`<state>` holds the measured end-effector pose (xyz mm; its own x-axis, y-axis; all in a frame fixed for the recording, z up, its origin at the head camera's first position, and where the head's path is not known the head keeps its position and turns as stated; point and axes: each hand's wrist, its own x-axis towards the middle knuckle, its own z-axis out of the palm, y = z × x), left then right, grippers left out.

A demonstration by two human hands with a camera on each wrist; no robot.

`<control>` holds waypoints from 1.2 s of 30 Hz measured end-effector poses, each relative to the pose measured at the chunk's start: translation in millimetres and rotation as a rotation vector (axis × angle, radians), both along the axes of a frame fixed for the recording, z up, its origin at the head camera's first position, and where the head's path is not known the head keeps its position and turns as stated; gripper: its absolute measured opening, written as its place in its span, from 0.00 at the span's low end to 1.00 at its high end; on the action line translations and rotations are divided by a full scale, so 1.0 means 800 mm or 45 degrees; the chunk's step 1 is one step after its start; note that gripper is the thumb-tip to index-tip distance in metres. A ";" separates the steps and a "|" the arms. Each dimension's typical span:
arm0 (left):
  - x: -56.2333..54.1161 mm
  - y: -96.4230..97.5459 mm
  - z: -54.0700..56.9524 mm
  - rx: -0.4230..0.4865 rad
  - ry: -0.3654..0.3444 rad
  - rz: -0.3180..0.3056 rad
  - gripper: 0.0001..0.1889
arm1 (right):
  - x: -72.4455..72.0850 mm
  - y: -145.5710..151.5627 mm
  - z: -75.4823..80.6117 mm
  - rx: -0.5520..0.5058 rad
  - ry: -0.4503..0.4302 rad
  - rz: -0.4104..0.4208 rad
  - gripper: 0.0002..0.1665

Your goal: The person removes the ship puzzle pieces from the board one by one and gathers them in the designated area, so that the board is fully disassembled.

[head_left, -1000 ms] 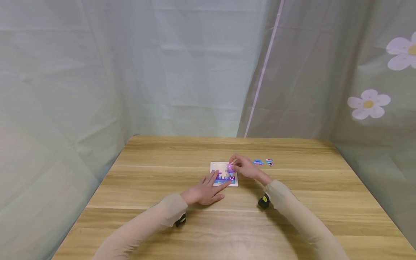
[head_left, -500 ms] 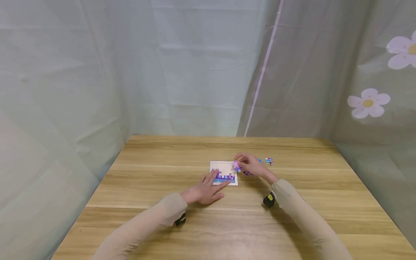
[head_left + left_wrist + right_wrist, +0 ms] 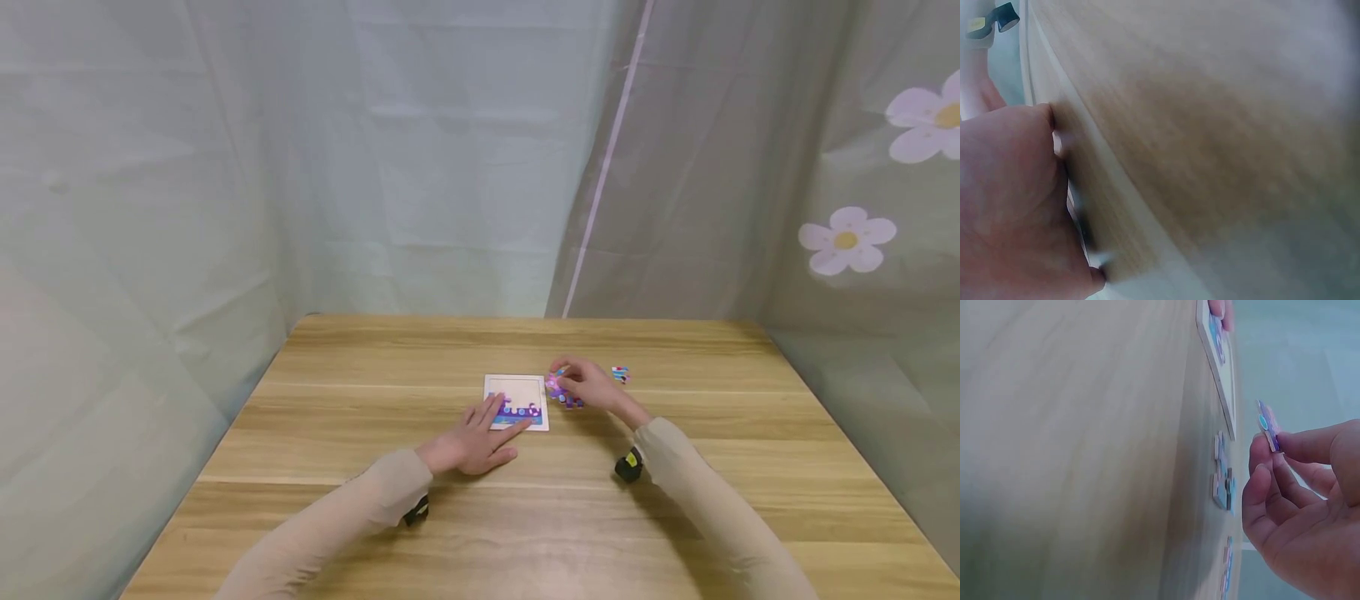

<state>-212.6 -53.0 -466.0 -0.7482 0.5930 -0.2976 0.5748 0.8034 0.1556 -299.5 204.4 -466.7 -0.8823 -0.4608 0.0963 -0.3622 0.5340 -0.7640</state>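
Note:
My left hand [image 3: 480, 437] rests with spread fingers on the lower left of a small square jigsaw tray [image 3: 527, 390]. Purple and blue pieces [image 3: 516, 415] fill the tray's lower part; its upper part shows bare cream backing. Just off the tray's right edge, my right hand [image 3: 592, 387] pinches a pink and purple jigsaw piece [image 3: 1268, 427] between thumb and fingers. The right wrist view shows this piece tilted up above the table. Loose jigsaw pieces [image 3: 572, 402] lie beneath the right hand, partly covered by it in the head view.
Another loose piece [image 3: 621, 374], striped in blue, white and red, lies farther right on the wooden table [image 3: 420, 358]. Pale curtains [image 3: 450, 167] hang behind and along both sides of the table.
My right hand has drawn the pinched piece rightward, from over the tray to beyond its right edge, baring the tray's upper right. The left hand has kept its place.

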 end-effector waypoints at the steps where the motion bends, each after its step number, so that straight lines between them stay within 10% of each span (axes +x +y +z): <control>1: 0.000 0.000 0.000 0.001 0.002 0.001 0.29 | 0.000 0.001 -0.001 0.005 0.003 -0.009 0.14; 36: -0.003 -0.002 -0.008 0.039 -0.013 -0.019 0.29 | 0.007 0.055 -0.006 -0.076 -0.110 -0.270 0.14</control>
